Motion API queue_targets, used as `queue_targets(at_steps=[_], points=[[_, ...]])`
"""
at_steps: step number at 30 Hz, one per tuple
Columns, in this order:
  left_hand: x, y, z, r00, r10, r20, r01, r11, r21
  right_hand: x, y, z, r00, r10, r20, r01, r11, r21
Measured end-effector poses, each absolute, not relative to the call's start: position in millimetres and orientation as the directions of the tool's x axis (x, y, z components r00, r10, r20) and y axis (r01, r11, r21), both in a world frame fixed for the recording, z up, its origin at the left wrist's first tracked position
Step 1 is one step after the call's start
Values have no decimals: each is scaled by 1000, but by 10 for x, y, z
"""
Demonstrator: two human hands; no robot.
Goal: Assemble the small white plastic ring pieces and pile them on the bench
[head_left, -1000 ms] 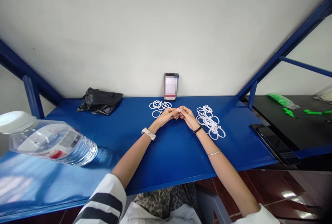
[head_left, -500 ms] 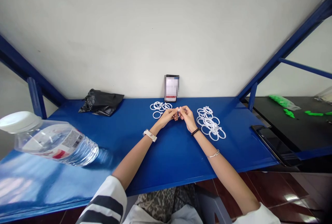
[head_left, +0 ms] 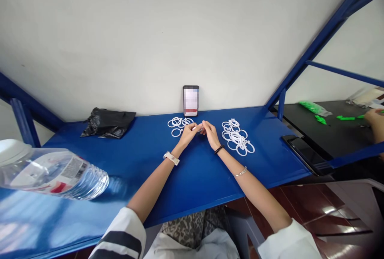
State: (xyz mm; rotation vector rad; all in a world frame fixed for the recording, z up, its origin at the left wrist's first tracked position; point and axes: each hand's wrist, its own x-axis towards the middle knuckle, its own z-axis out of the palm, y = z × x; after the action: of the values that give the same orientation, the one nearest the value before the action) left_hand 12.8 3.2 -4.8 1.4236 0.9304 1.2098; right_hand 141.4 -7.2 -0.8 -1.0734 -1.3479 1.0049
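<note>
My left hand [head_left: 189, 134] and my right hand [head_left: 209, 132] meet over the middle of the blue table [head_left: 192, 183]. Their fingertips pinch a white plastic ring [head_left: 197, 129], mostly hidden by the fingers. Just beyond my left hand lies a small group of white rings [head_left: 176, 132], each with a little loop or knob. To the right of my right hand a larger heap of similar rings [head_left: 238, 139] overlaps in a tangle.
A phone [head_left: 191, 101] leans upright against the wall. A black plastic bag [head_left: 109, 123] lies at the back left, with a large water bottle [head_left: 57, 171] nearer me. A dark phone [head_left: 306, 154] rests at the right edge. Another person's hand [head_left: 376, 125] is beside green pieces [head_left: 345, 118].
The view has shifted a little to the right. My hands stay together, with fingers slightly rearranged around the ring. Another person's hand has come into view at the far right.
</note>
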Motion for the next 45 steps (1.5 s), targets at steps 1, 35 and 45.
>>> queue_targets(at_steps=[1,35,45], points=[[134,24,-44,172,959,228,1,-231,973,1412,-79,3,1,970,244,87,243,-966],[164,100,-223,116,956,269,47,-276,960,1517,83,-115,-62,966,253,253,260,-932],[171,61,-166,131,956,264,53,-273,961,1534,70,-87,-146,962,229,203,256,-945]])
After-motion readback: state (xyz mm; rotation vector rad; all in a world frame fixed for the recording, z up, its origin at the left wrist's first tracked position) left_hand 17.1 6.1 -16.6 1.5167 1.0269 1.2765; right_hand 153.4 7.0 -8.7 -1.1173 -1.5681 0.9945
